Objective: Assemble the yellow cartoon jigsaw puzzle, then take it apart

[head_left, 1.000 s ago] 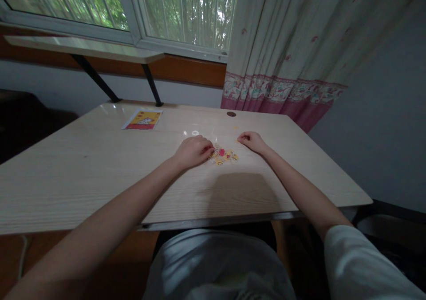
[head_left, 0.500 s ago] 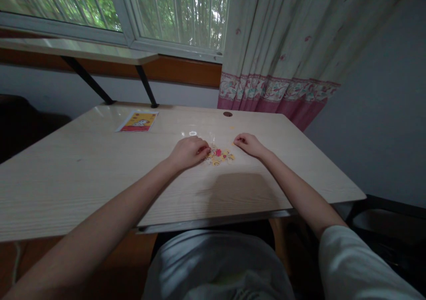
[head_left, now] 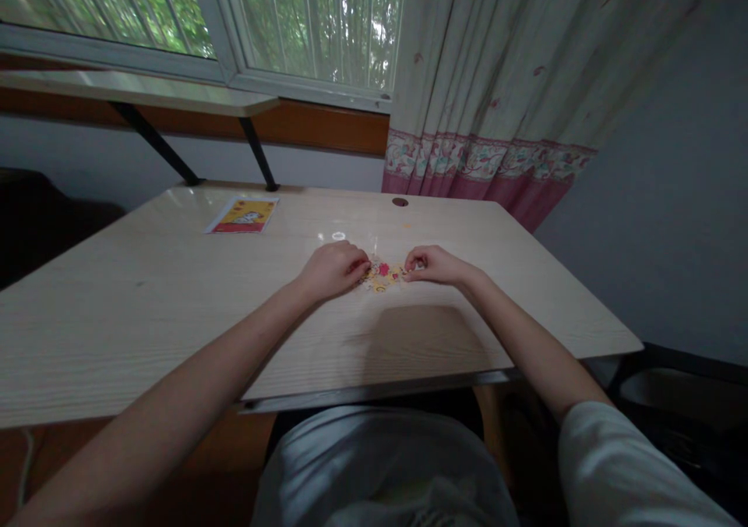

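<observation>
L hand, fingers curled, at L edge of small-pc. pile on desk; R hand, fingers likewise curled, at R edge; finger gap & any held pc. unclear, both hands; pic. sheet far L.

No text, label, brand, number or sign can be read. The printed card on the desk shows a picture in yellow and red, too small for any lettering on it to be made out. The loose pieces carry dark printed marks, likewise illegible. Dark marks on the person's shirt, at the lower edge of the view, are too unclear to identify.
</observation>
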`<state>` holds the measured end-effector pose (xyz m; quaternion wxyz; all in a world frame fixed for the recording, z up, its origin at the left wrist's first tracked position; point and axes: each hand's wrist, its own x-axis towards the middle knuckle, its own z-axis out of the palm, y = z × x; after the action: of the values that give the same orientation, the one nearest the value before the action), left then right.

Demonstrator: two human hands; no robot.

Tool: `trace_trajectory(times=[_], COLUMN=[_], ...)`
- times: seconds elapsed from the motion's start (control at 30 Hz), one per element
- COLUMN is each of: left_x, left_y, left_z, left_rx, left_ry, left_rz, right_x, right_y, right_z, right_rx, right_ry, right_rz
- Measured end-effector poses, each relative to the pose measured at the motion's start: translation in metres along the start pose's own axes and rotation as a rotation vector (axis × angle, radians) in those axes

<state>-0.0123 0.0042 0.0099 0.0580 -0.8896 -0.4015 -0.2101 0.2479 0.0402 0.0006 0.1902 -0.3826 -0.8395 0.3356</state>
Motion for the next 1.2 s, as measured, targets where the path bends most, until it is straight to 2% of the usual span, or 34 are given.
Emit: trace_trajectory(times=[0.1, 0.2, 0.43, 0.53, 0.73, 0.9, 1.1, 1.2], left_x=[-0.001, -0.001, -0.001, 0.0, -0.001, -0.002, -0.002, -0.002], left_y=[0.002, 0.004, 0.01, 0.013, 0.017, 0.016, 0.011, 0.01], left_z=[-0.001, 0.0, -0.001, -0.003, -0.002, -0.002, 0.001, 0.004], left_rx=[-0.011, -0.043, -0.156, -0.151, -0.144, -0.129, -0.192, -0.212], left_ry=[0.003, 0.007, 0.038, 0.075, 0.163, 0.184, 0.256, 0.248], left_rz=[0.008, 0.015, 0.061, 0.074, 0.022, 0.064, 0.034, 0.004], right_x=[0.002, 0.006, 0.015, 0.017, 0.015, 0.015, 0.014, 0.012], right_y=[-0.001, -0.008, -0.023, -0.026, -0.036, -0.039, -0.034, -0.033], right_z=[0.005, 0.013, 0.035, 0.04, 0.043, 0.045, 0.043, 0.042], right_rx=[0.248, 0.425, 0.57, 0.605, 0.664, 0.671, 0.537, 0.395], right_ry=[0.039, 0.109, 0.251, 0.271, 0.29, 0.293, 0.375, 0.393], right_rz=[0.074, 0.082, 0.057, 0.072, 0.119, 0.107, -0.003, -0.041])
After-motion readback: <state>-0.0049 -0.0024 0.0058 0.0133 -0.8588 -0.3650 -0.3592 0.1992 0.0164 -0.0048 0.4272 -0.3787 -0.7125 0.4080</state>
